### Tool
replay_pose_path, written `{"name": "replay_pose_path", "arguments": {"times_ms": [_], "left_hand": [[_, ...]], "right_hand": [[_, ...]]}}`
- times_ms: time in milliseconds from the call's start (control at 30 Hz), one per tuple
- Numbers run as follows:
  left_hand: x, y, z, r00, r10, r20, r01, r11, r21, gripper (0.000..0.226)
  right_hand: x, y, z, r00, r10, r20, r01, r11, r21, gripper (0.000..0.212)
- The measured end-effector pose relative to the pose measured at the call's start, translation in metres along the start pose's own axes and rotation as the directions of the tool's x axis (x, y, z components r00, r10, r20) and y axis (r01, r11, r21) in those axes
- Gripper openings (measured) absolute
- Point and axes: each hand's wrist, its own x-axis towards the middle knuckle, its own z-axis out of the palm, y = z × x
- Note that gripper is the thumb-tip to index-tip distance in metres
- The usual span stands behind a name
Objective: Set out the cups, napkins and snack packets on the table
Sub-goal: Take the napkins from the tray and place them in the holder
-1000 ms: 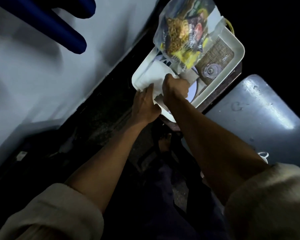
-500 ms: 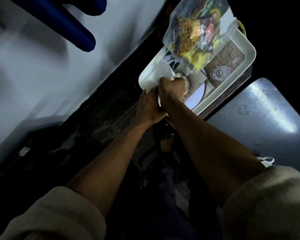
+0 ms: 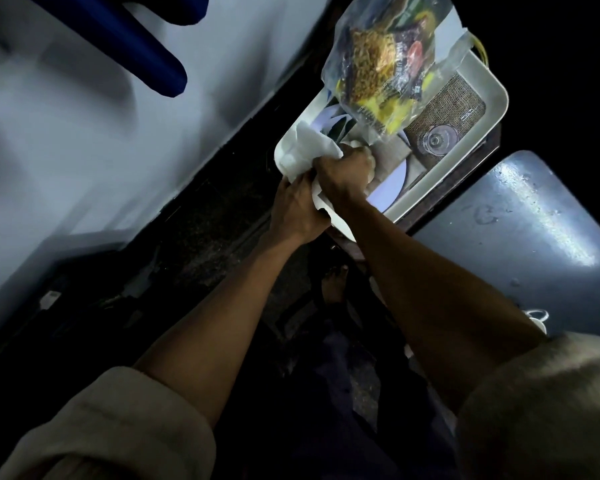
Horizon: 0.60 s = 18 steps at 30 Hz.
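A white tray (image 3: 496,95) rests on a dark wooden stand. In it lie a clear bag of snack packets (image 3: 385,64), a glass cup (image 3: 437,140) on a woven mat, and a white plate (image 3: 390,188). At the tray's near left corner my right hand (image 3: 343,174) grips a bunch of white napkins (image 3: 303,150), fingers curled over them. My left hand (image 3: 297,209) holds the lower part of the same napkins from beneath, close against my right hand.
A pale wall with a blue object (image 3: 132,39) fills the left. A grey metal seat (image 3: 520,237) lies to the right, with a white cup handle (image 3: 537,318) showing past my right arm. The floor below is dark.
My right hand has closed over the napkins and bunched them up at the tray's corner. My left hand has slid under them. The view has shifted slightly.
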Motion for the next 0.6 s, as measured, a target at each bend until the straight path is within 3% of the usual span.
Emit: {"name": "replay_pose_path", "arguments": {"times_ms": [100,167,233,400,500,600], "left_hand": [[-0.001,-0.001,-0.003,1.000,0.006,0.013,-0.005,0.998,-0.061,0.062],[0.000,-0.002,-0.006,0.990,-0.129,0.055,0.138,0.970,-0.198,0.056],[-0.003,0.000,-0.008,0.968,-0.249,0.029,0.244,0.910,-0.336,0.053],[-0.021,0.023,-0.010,0.921,-0.384,-0.064,0.275,0.760,-0.589,0.051],[-0.035,0.049,-0.004,0.886,-0.460,0.057,0.364,0.615,-0.700,0.046],[-0.063,0.089,0.004,0.837,-0.474,0.272,0.475,0.384,-0.792,0.032]], "right_hand": [[-0.001,0.005,-0.006,0.990,-0.129,0.055,0.131,0.991,-0.037,0.027],[-0.002,0.007,-0.013,0.985,-0.157,0.065,0.158,0.987,-0.011,0.024],[-0.004,0.012,-0.022,0.988,-0.143,0.063,0.141,0.989,0.049,0.028],[-0.024,0.033,-0.071,0.993,-0.054,0.104,0.028,0.971,0.238,0.036],[-0.047,0.056,-0.108,0.989,-0.015,0.144,-0.046,0.910,0.411,0.026],[-0.081,0.082,-0.152,0.986,0.045,0.157,-0.129,0.809,0.574,0.025]]}}
